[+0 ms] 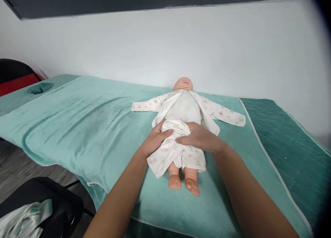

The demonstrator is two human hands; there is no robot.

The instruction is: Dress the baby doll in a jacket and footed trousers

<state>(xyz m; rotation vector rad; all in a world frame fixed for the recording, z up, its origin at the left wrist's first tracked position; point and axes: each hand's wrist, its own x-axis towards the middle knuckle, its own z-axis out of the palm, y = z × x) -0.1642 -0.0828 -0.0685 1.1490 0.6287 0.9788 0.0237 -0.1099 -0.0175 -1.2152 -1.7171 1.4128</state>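
A baby doll (183,84) lies on its back on a teal towel (85,121), head toward the wall. Its white patterned jacket (222,114) is spread open, sleeves out to both sides, baring the white cloth torso. White patterned pants (178,155) cover its hips and legs, with the bare feet sticking out below. My left hand (154,138) grips the pants' waistband at the doll's left hip, fingers curled over the fabric. My right hand (199,137) is closed on the waistband at the other hip.
The towel covers a padded table with a darker green sheet (292,145) at the right and a face hole (40,88) at the far left. A white wall (207,41) runs behind. A black stool (49,203) with crumpled cloth (24,220) stands bottom left.
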